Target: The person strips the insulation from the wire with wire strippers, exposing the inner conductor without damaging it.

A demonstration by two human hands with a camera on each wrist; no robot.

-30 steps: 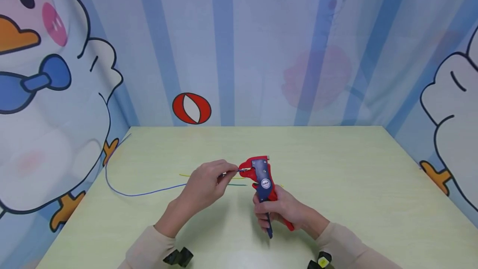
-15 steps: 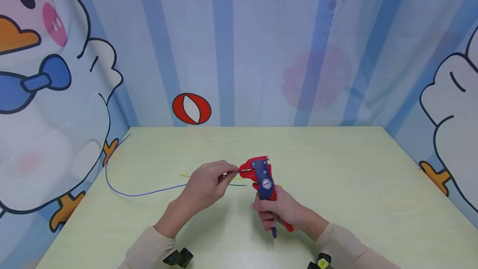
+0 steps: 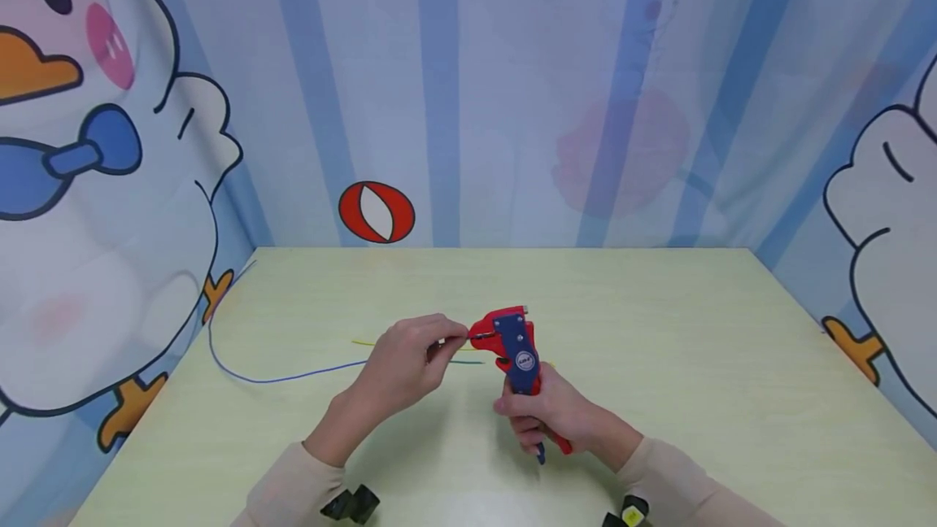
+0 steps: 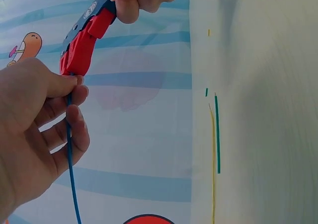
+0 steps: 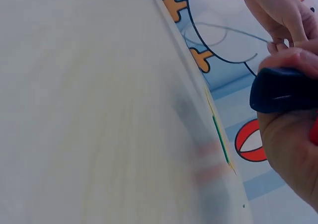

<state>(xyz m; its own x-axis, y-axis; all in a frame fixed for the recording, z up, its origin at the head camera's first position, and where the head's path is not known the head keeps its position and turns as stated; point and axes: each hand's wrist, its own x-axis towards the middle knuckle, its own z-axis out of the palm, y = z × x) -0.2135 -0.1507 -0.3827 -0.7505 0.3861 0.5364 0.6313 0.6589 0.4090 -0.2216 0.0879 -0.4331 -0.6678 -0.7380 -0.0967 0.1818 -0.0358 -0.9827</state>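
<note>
My right hand [image 3: 552, 411] grips a red and blue wire stripper [image 3: 516, 341] by its handles, holding it upright over the table. A long blue wire [image 3: 285, 379] is pinched between thumb and fingertips of my left hand [image 3: 406, 360], right beside the stripper's red nose. The wire's end goes in between the stripper's jaws, so its tip is hidden. In the left wrist view the blue wire [image 4: 73, 186] hangs past the loosely curled other fingers. The right wrist view shows the dark blue handle end [image 5: 280, 91] inside the right hand's grip.
On the pale table [image 3: 695, 332] behind the hands lie a yellow wire [image 4: 213, 159] and a shorter green wire [image 4: 217, 134], side by side. Small cut pieces, one green [image 4: 206, 92] and one yellow [image 4: 208, 33], lie near them. A printed cloth backdrop [image 3: 498, 104] rises behind the table.
My right hand has squeezed the stripper's handles closer together, and the blue handle end has swung towards the red one. The left hand and the wire have stayed nearly still.
</note>
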